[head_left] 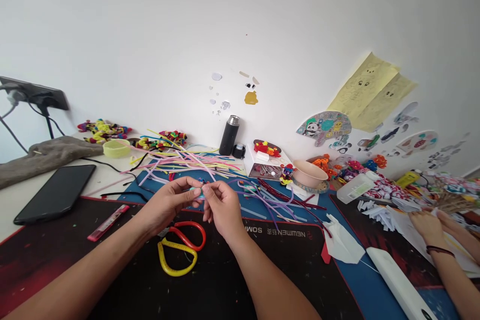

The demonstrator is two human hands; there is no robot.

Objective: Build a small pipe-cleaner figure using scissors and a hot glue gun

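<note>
My left hand (173, 202) and my right hand (224, 205) meet above the black desk mat, both closed. Their fingertips pinch a small teal and dark blue pipe-cleaner piece (197, 191) from either side, and the fingers cover most of it. Just below the hands lie scissors (177, 258) with one red and one yellow handle loop, their blades partly hidden by my left hand. Behind my fingers spreads a loose heap of pipe cleaners (187, 162) in pink, yellow, blue and lilac. Purple pipe cleaners (268, 204) lie right of my right hand.
A phone (56, 194) and a pink packet (108, 222) lie left. Along the wall stand a black thermos (229, 136), a white box (252, 165) and a beige bowl (310, 174). At right are a crumpled tissue (343, 240), a long white device (399, 285) and another person's hands (427, 225) over paper.
</note>
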